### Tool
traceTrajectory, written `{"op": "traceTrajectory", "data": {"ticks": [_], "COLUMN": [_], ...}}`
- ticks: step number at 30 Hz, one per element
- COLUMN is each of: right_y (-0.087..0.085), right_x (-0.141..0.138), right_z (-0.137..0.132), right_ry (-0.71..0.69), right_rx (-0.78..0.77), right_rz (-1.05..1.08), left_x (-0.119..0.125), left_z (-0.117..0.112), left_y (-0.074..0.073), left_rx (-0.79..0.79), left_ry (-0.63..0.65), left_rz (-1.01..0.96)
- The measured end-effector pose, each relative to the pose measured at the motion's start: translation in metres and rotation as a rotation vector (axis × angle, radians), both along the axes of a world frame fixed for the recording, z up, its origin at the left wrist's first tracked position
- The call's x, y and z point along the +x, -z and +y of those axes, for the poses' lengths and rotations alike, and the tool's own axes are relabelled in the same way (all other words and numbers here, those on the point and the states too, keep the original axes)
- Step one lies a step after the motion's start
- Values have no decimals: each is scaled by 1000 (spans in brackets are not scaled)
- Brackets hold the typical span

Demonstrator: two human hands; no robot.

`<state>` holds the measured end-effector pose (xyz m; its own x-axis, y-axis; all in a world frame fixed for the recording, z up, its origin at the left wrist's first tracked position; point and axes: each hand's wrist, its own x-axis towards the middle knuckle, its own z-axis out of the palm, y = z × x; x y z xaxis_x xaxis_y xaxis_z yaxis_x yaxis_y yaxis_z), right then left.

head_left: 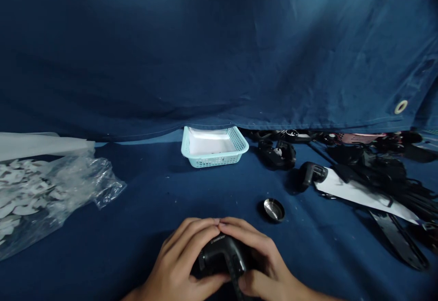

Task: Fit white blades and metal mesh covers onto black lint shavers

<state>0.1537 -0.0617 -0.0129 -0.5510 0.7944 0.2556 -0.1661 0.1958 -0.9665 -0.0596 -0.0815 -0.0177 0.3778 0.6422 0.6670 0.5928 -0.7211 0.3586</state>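
A black plastic housing (224, 250) with small pale lettering on top sits between my two hands at the bottom middle. My left hand (186, 260) wraps over its left side, fingers across the top and thumb low at the front. On its right side my right hand (262, 262) curls round it, thumb pressed near a narrow black part that points down toward me. The fingertips of both hands meet on top. Its underside and back are hidden. Ahead and to the right lies a small round metal cup with tiny holes (273, 210).
A light blue basket (219, 160) lined with white paper stands ahead. On the left lies a clear plastic bag of white pieces (44, 196). Black plastic parts (372, 173) pile up on the right, with a black curved piece (310, 175) nearer. A blue curtain (205, 54) hangs behind.
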Motion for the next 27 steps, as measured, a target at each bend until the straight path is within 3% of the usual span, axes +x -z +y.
{"op": "traceTrajectory", "data": {"ticks": [18, 27], "right_y": [-1, -1], "right_x": [3, 6], "right_z": [-3, -2], "right_ry": [70, 1], "right_rx": [82, 186], "right_rz": [-11, -96], "left_x": [3, 1], "left_z": [-1, -1], "left_y": [-6, -1], "left_rx": [36, -29], "left_ry": [11, -13], "left_rz": [27, -4]}}
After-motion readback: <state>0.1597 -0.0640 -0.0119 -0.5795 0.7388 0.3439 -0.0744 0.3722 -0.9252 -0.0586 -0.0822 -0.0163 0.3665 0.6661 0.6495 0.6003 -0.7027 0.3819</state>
